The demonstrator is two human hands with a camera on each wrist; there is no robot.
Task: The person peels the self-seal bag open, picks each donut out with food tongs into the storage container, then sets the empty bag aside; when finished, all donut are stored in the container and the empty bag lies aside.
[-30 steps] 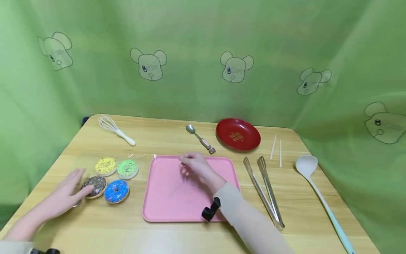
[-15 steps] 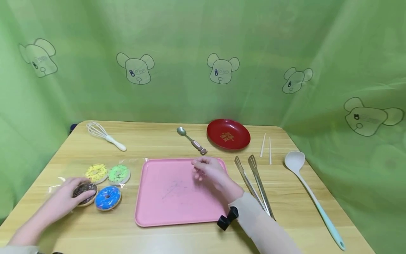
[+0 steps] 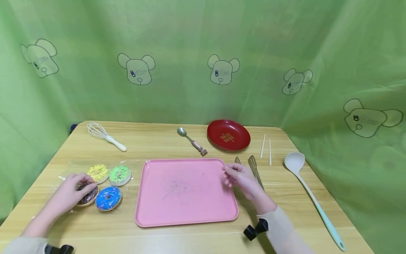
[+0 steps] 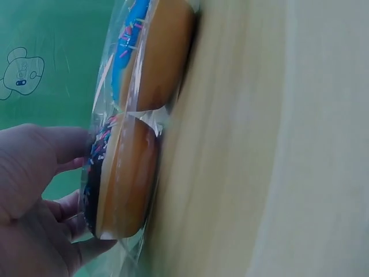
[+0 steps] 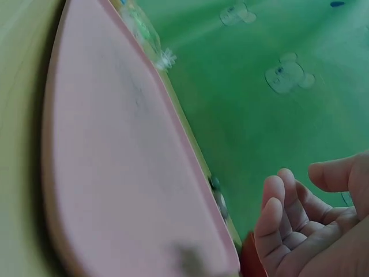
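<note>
Left hand: the left hand (image 3: 71,192) is lying over the chocolate donut (image 3: 88,195), fingers curling round its near and top edges; the left wrist view is showing the fingers (image 4: 66,151) wrapping the dark-iced face through the clear wrap.
Chocolate donut: it is sitting on the wooden table (image 3: 190,240) at the front left of a group of four, touching the blue donut (image 3: 109,198), with the yellow donut (image 3: 98,172) and green donut (image 3: 120,174) just behind.
Wrap: the clear plastic (image 4: 115,69) is appearing to cover both the chocolate and blue donuts, so I judge the two may be coming up together if only one is being lifted.
Grip advice: closing thumb and fingers on opposite sides of the ring, and lifting straight up, is looking like the safest way to keep the neighbours from dragging.
Pink tray: the pink tray (image 3: 187,215) is lying bare in the middle, just beside the donuts.
Right hand: the right hand (image 3: 242,178) is hovering at the tray's right edge, fingers loosely bent and holding nothing; the right wrist view is confirming an empty palm (image 5: 311,231).
Tongs: the metal tongs (image 3: 253,165) are lying under and beyond that hand, close enough to be picked up.
Far right: a red dish (image 3: 228,135), chopsticks (image 3: 266,146) and a white ladle (image 3: 304,176) are resting well apart from the donuts.
</note>
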